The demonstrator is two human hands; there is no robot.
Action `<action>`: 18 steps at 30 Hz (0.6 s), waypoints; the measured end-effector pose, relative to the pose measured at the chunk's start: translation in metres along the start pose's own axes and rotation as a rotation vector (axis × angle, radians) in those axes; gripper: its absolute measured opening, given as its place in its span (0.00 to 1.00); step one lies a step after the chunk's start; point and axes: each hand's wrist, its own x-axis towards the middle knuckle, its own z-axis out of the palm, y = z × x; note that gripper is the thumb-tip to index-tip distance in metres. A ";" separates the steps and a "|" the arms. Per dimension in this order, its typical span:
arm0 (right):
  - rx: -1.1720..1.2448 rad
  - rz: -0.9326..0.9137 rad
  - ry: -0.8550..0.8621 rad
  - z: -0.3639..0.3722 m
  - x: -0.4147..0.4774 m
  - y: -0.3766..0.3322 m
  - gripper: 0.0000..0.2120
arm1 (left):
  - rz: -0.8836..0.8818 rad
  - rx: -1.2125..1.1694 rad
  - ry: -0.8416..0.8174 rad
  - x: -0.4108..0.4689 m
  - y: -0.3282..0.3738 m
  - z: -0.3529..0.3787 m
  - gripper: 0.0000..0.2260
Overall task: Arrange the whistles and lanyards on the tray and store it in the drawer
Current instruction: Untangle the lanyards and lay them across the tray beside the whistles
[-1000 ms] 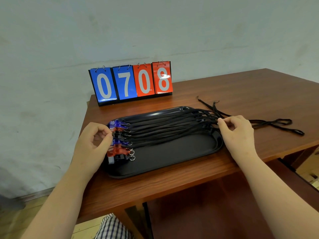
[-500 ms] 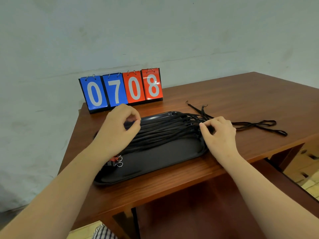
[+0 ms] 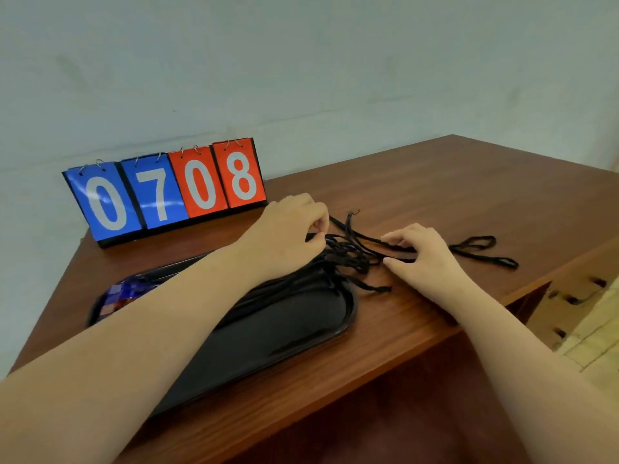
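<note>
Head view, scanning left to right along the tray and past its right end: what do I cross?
whistles → left hand → bunched lanyard cords → right hand → loose lanyard loops

My left hand (image 3: 294, 226) pinches the black lanyards (image 3: 355, 259) where they bunch over the right end of the tray (image 3: 284, 329). My right hand (image 3: 422, 252) pinches the same cords just past the tray on the tabletop (image 3: 435, 182), with loose loops lying toward its right edge. Blurred blue and red whistles (image 3: 124, 293) lie at the tray's left end. A flip scoreboard (image 3: 167, 192) reading 0708 stands at the back-left corner.
</note>
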 end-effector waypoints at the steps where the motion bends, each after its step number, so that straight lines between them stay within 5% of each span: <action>1: -0.028 0.007 -0.001 0.002 0.002 0.001 0.13 | 0.001 0.000 -0.012 0.007 0.002 0.005 0.02; 6: -0.107 0.074 0.029 0.009 0.005 0.009 0.04 | -0.006 0.018 -0.042 0.036 0.018 0.026 0.02; 18: -0.116 0.129 0.211 0.009 0.006 0.009 0.04 | 0.038 0.141 -0.322 0.092 0.058 0.073 0.15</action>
